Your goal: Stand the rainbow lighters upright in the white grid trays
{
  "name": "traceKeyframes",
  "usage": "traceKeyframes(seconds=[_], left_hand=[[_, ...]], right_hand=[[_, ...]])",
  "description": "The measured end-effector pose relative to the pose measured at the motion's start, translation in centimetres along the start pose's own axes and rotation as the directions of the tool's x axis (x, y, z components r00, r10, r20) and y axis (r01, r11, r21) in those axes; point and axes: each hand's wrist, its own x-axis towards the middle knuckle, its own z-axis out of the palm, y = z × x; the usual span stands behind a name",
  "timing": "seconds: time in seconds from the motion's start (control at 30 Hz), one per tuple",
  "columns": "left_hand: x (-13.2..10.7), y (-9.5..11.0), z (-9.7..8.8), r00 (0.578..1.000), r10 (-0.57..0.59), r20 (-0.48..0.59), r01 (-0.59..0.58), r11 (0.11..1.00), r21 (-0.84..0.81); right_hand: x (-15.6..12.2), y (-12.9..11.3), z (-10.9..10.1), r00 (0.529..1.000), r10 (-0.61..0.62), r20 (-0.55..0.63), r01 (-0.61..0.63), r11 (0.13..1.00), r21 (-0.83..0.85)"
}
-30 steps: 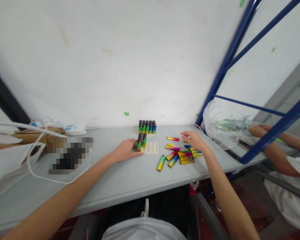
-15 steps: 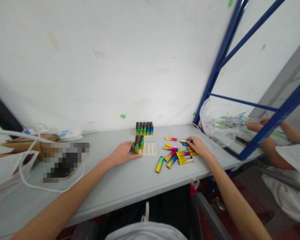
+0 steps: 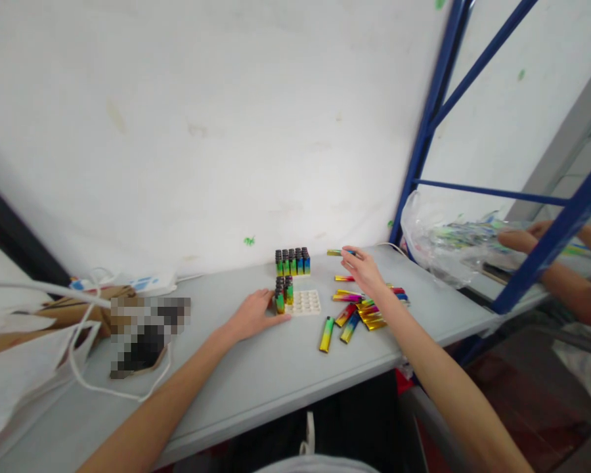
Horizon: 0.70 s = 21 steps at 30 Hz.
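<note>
My left hand (image 3: 254, 315) is closed about the left end of a white tray (image 3: 307, 303) with round holes, its thumb along the front edge. Several green-yellow lighters (image 3: 280, 299) with black tops stand upright in the left part of that tray. Above the table, to the right of the trays, my right hand (image 3: 363, 269) pinches a lighter (image 3: 333, 252), held nearly level. Below this hand lies a loose pile of shiny lighters (image 3: 369, 314), red, yellow, blue and green, partly hidden by my forearm.
A second tray filled with upright lighters (image 3: 292, 264) stands near the wall. At left lie a white cable (image 3: 79, 361), cardboard (image 3: 121, 309) and a power strip (image 3: 152, 282). A blue metal frame (image 3: 418, 164) and a plastic bag (image 3: 426, 249) are at right, beside another person's hands (image 3: 522, 240).
My right hand has risen from the pile and moved back and left, now with a lighter in its fingers. My left hand stays at the tray. The whole view has shifted slightly.
</note>
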Motion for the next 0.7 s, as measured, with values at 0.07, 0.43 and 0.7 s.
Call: traceKeyframes(seconds=[0.07,0.43,0.7], left_hand=[[0.0,-0.1,0.1,1.000,0.002,-0.003,-0.002,1.000,-0.008],[-0.1,0.1,0.2,1.000,0.001,-0.024,-0.001,1.000,-0.004],[-0.1,0.4,-0.2,1.000,0.007,-0.026,-0.007,1.000,-0.017]], right_hand=[[0.3,-0.1,2.3,1.000,0.020,0.015,-0.021,0.998,0.066],[-2.8,1.9,7.5,0.932,0.057,0.357,-0.057,0.998,-0.009],[-3.4,3.5,7.6,0.867,0.053,0.496,0.057,0.977,-0.203]])
